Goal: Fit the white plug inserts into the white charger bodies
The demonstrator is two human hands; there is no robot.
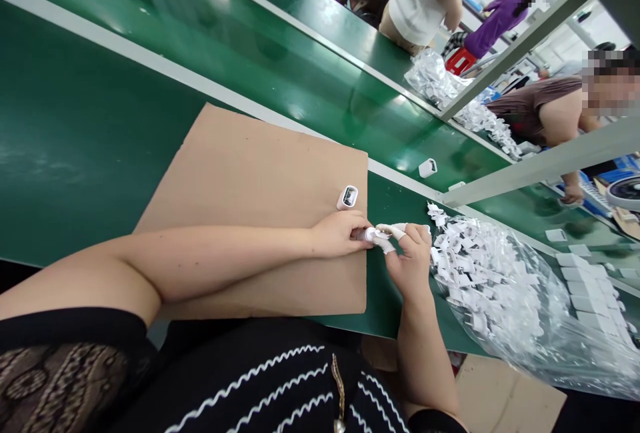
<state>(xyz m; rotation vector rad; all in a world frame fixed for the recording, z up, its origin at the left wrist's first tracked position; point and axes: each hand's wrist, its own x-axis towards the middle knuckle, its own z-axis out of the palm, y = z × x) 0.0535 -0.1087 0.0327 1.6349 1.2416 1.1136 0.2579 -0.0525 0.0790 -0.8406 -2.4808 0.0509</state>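
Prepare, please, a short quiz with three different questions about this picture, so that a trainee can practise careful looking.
1. True or false: the left hand holds a white piece.

2. Which colour are the finger covers on the right hand?
A) blue
B) white
C) black

3. Fill in one word: in the picture, the clear bag with many small white parts lies to the ____ of the cardboard.

Key: 1. True. 2. B. 3. Right.
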